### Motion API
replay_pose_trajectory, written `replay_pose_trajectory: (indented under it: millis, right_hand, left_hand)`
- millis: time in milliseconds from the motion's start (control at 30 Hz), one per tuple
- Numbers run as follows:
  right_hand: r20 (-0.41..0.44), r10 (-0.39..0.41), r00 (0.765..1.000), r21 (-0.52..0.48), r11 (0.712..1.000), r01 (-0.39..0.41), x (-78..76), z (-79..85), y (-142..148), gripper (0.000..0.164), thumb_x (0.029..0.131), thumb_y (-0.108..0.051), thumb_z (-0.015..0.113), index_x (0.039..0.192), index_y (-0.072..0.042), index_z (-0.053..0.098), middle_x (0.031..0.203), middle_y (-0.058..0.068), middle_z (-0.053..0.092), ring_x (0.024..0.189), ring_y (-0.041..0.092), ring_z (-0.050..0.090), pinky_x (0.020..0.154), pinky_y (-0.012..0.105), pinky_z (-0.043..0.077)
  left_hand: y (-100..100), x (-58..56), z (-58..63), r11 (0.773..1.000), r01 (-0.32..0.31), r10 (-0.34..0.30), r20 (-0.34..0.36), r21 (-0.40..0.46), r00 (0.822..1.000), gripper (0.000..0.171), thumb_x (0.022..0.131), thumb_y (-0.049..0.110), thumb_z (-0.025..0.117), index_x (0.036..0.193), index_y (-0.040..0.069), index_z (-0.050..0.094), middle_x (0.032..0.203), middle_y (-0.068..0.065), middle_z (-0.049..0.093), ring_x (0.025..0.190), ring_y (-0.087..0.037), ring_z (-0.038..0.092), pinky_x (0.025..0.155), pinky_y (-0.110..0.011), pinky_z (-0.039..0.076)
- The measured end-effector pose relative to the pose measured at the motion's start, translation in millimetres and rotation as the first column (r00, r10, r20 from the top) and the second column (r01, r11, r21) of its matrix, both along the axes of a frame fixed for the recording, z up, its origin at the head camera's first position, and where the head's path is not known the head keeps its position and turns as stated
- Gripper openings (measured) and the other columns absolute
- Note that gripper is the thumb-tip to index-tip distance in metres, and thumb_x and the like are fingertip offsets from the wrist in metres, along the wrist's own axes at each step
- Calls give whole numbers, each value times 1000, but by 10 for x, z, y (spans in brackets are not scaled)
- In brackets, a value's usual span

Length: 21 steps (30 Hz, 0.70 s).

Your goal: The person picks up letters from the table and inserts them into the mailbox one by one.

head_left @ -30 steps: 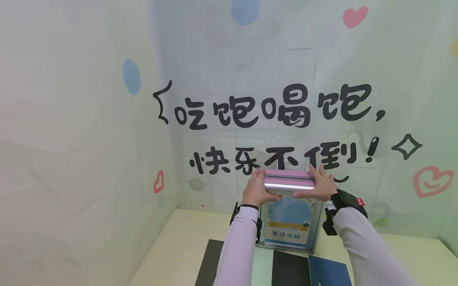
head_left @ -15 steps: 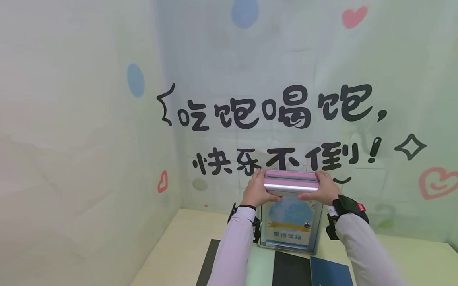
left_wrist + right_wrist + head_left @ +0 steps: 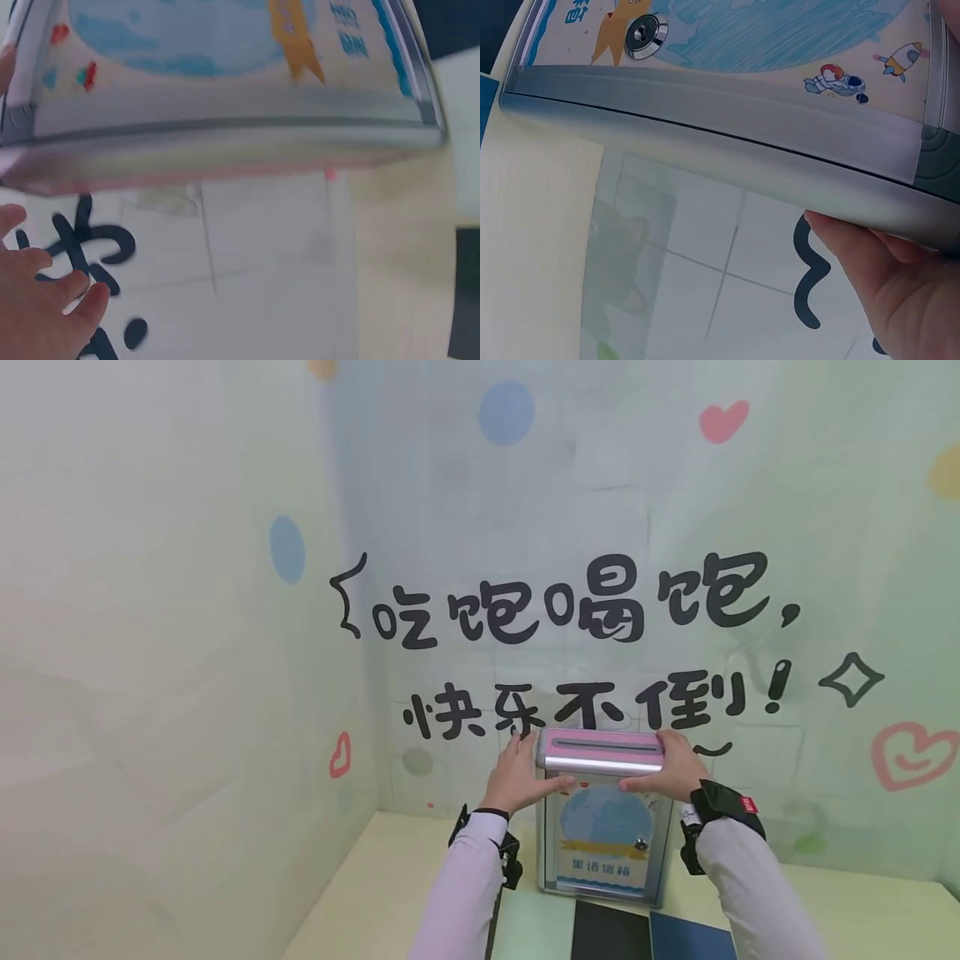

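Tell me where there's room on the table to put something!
Bare table shows left of the box, between the left wall and left sleeve, and farther right, beyond the right sleeve. Crowded: in front of the box, where a green piece, black piece and blue piece lie.

Pale wood-look counter, light yellowish top. Pink-topped metal box stands upright on it. From the box, flat rectangular pieces lie side by side: pale green piece at 7 o'clock, black piece at 6, blue piece at 5. Dark piece at 8, mostly hidden in head view.
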State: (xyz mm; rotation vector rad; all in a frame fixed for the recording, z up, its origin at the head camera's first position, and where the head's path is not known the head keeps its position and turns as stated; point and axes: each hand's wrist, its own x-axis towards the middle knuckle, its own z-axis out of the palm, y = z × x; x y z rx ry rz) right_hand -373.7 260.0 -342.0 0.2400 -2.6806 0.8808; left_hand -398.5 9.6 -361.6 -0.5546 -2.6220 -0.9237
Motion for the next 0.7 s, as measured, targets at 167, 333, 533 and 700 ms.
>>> replay_pose_trajectory:
  millis: [167,333,533,700]
  right_hand:
    - [-9,1,1000,0,1000,-1,0,6,-7,106,59,-42,81,130,14,28,122,31,37,98,39,44,83,51,40]
    - [2,0,1000,-22,1000,0,18,30,-24,104,60,-41,82,131,13,28,121,31,38,97,38,44,83,50,41]
    - [25,-1,1000,-26,1000,2,14,13,-29,104,60,-43,81,131,12,27,119,29,39,97,37,44,81,49,42]
    - [31,-8,999,-23,1000,8,-12,-8,-3,107,59,-45,81,132,11,26,121,29,38,98,37,44,82,50,41]
  left_hand:
    - [-308,-45,-199,985,-129,128,-12,-111,992,94,72,64,58,142,8,30,147,-21,22,131,-43,24,94,-60,34]
    - [-590,-67,-366,963,-207,209,-7,-170,978,97,69,67,58,142,10,30,147,-19,21,133,-42,20,96,-63,27]
    - [-858,-39,-566,944,-268,273,2,-191,962,94,68,63,62,139,6,35,144,-21,27,131,-42,25,94,-65,28]
    - [-969,-4,-716,945,-270,279,22,-186,960,91,70,59,64,137,4,37,143,-23,29,130,-43,26,93,-66,27]
